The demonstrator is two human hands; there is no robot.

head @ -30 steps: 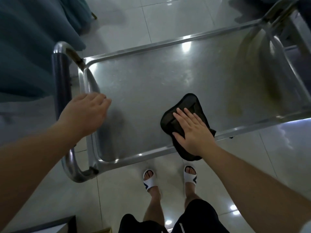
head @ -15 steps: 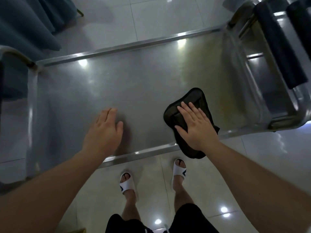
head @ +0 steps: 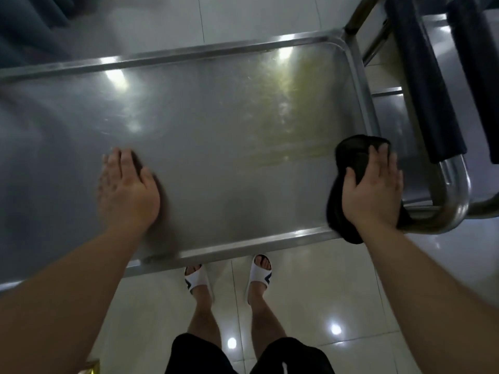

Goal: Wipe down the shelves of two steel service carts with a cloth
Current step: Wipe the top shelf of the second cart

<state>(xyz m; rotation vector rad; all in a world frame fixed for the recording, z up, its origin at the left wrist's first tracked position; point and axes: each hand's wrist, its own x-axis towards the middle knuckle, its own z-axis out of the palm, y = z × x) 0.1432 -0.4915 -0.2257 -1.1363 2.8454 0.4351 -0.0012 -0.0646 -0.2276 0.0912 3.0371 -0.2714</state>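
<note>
My right hand: fingers straight, close together, pressing the black cloth flat at the right end of the cart's top shelf, the cloth lapping over the near rim. My left hand: fingers straight, palm flat on bare steel, holding nothing. Both arms reach forward. Yellowish streaks toward the shelf's right. No legible writing.
</note>
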